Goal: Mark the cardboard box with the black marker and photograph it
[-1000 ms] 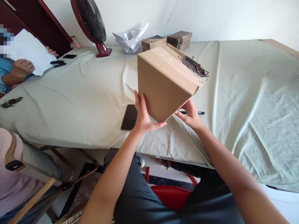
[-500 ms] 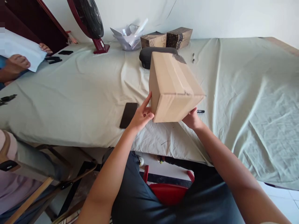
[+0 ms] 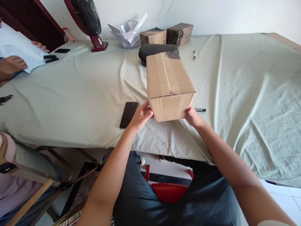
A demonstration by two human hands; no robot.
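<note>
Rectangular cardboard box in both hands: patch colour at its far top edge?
Patch on the box: dark brown to black, best in the head view.

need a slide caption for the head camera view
Left hand and right hand hold a taped cardboard box between them, a dark phone lying to their left.

The wall [image 3: 230,17] is bright; outer edges seem stretched.

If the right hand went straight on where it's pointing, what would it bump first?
The cardboard box: the right hand seems to rest against its side, though some fingers are hidden.
</note>
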